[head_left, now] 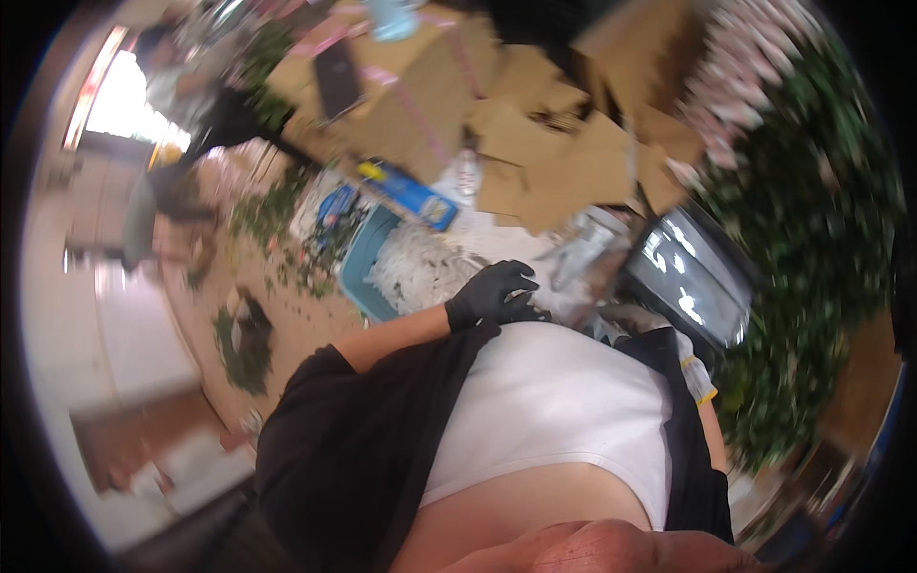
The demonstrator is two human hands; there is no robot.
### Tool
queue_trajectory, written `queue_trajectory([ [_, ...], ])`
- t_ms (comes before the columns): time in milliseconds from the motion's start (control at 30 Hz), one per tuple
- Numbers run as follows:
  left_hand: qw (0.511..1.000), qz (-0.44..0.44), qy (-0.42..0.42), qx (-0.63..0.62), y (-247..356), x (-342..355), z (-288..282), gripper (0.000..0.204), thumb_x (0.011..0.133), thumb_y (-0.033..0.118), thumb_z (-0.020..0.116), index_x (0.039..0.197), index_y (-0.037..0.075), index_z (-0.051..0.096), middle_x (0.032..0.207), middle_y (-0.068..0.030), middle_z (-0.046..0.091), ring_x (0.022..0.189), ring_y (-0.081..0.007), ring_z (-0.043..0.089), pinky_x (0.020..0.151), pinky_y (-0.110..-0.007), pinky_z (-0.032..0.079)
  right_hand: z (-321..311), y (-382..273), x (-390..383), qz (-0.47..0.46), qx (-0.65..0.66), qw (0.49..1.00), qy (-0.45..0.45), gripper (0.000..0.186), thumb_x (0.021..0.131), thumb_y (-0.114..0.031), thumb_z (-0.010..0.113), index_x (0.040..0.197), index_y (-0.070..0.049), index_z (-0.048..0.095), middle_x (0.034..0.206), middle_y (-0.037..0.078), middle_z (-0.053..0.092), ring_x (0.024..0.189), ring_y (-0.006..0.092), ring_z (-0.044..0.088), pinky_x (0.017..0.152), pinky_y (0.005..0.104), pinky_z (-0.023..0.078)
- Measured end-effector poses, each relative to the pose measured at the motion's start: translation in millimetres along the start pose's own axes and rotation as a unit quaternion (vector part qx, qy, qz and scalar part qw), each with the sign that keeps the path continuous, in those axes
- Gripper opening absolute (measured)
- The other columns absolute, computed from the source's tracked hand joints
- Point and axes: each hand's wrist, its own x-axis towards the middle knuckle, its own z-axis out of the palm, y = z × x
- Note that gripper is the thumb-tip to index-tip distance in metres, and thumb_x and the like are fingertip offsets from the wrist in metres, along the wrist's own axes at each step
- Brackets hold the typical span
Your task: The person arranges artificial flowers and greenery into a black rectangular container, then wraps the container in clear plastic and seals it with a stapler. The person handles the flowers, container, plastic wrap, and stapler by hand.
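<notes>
The picture is smeared by motion. My left hand (492, 294), in a black glove, is just in front of my white shirt, beside a light blue tub (359, 272). Its fingers are bent and a little apart, with nothing visible between them. White bits (415, 270) fill the tub. My right hand (626, 317) wears a pale glove with a yellow-edged cuff; my open dark jacket covers part of it and its fingers do not show clearly. Near it are a crumpled silvery-grey item (587, 244) and a shiny dark plastic-looking sheet or case (690, 277).
Leafy stems (812, 220) with pale pink blooms (745, 72) are heaped on the right. Cardboard pieces (554, 167), a blue-and-yellow box (409, 196) and a dark flat rectangle (336, 78) lie ahead. Leaf scraps (272, 239) litter the floor; another person (186, 95) is at upper left.
</notes>
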Motion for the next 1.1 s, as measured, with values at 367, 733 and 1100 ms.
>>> queue_trajectory([
  [367, 0.945, -0.171, 0.274, -0.050, -116, -30, -19, 0.044, 0.089, 0.014, 0.062, 0.131, 0.004, 0.053, 0.126, -0.0203, 0.058, 0.118, -0.0358, 0.055, 0.100, -0.039, 0.043, 72, -134, 327, -0.003, 0.108, 0.971, -0.214, 0.040, 0.100, -0.016, 0.046, 0.136, 0.001, 0.044, 0.132, 0.009, 0.055, 0.116, 0.0218, 0.059, 0.104, 0.0290, 0.044],
  [733, 0.787, -0.293, 0.480, -0.255, -124, -12, -14, 0.028, 0.091, 0.019, 0.056, 0.093, -0.006, 0.069, 0.079, -0.0159, 0.071, 0.077, -0.0195, 0.065, 0.072, -0.034, 0.048, 148, -54, 222, 0.274, 0.676, 0.641, -0.239, 0.008, 0.091, -0.013, 0.059, 0.090, -0.005, 0.057, 0.073, 0.001, 0.054, 0.061, 0.0150, 0.053, 0.058, 0.0258, 0.048],
  [1100, 0.966, 0.170, 0.155, 0.115, 63, 194, 19, 0.040, 0.089, 0.019, 0.061, 0.129, 0.025, 0.062, 0.155, -0.0082, 0.032, 0.144, -0.0330, 0.024, 0.115, -0.054, 0.011, -115, -90, 16, 0.412, 0.366, 0.831, 0.073, 0.029, 0.093, -0.030, 0.062, 0.083, -0.003, 0.062, 0.065, 0.002, 0.058, 0.054, 0.0091, 0.053, 0.044, 0.0236, 0.040],
])
